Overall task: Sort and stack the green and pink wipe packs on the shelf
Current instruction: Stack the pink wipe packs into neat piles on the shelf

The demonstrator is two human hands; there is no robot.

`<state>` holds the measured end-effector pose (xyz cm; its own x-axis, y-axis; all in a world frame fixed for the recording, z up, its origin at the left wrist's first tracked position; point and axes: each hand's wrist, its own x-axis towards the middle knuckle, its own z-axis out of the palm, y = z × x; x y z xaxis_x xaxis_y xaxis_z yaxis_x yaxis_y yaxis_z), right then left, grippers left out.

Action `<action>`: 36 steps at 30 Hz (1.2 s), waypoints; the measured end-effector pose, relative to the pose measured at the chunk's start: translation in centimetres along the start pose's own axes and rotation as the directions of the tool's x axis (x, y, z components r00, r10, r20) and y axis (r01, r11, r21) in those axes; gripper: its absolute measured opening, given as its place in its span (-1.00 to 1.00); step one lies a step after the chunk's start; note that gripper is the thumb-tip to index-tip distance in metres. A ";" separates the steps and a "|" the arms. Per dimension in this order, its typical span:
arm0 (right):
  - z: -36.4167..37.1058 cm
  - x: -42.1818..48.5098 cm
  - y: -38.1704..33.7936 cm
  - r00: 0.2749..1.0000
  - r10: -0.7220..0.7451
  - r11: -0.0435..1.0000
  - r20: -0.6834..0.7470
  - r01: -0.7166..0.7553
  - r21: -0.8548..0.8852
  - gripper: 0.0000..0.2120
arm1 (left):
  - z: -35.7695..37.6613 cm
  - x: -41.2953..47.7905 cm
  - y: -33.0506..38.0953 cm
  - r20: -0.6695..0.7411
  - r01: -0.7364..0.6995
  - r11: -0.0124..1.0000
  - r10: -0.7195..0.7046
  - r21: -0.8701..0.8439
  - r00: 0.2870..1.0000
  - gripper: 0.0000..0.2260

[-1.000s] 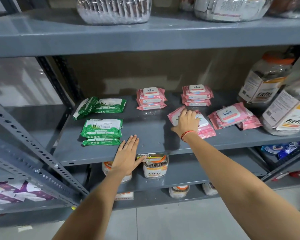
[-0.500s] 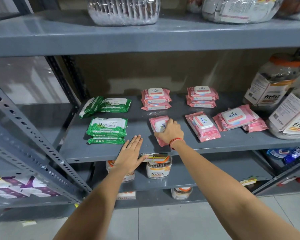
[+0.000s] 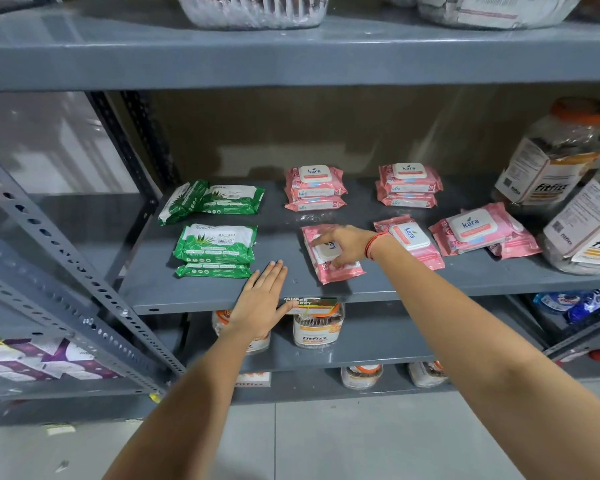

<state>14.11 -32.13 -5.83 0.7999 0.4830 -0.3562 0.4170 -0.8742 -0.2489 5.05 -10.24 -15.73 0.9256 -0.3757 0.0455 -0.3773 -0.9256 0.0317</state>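
Head view. The right hand [image 3: 347, 245] lay fingers-spread on a pink wipe pack [image 3: 329, 254] at the shelf [image 3: 201, 296] front, long axis running front to back, pressing rather than pinching. The left hand [image 3: 262, 296] rested flat and open on the shelf edge, just left. Pink stacks [image 3: 315, 188] stood behind; green packs [image 3: 217, 249] lay left.

Green wipe packs [image 3: 215, 243]: four visible, two stacks of two at centre left. Pink wipe packs [image 3: 329, 252]: about ten, stacks partly hidden. Two large jars [image 3: 551, 161] at right edge, two hands.
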 end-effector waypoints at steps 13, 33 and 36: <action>1.2 -0.1 -3.2 0.869 0.426 0.903 -0.251 -0.424 0.066 -0.24 | -0.4 -0.1 0.1 0.030 0.007 1.000 -0.007 -0.008 1.000 -0.35; 4.1 -0.2 -2.6 0.881 0.357 0.930 -0.310 -0.365 0.033 -0.27 | 0.2 0.1 0.0 0.007 0.008 1.000 -0.008 -0.013 1.000 -0.21; 4.2 -0.1 -2.7 0.891 0.341 0.935 -0.299 -0.353 0.016 -0.25 | 0.1 0.1 0.0 0.006 0.018 1.000 -0.018 0.008 1.000 -0.20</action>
<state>11.10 -29.60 -8.91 0.9841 0.1170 -0.1335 0.1009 -0.9875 -0.1214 5.12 -10.30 -15.85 0.9325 -0.3589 0.0392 -0.3600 -0.9326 0.0246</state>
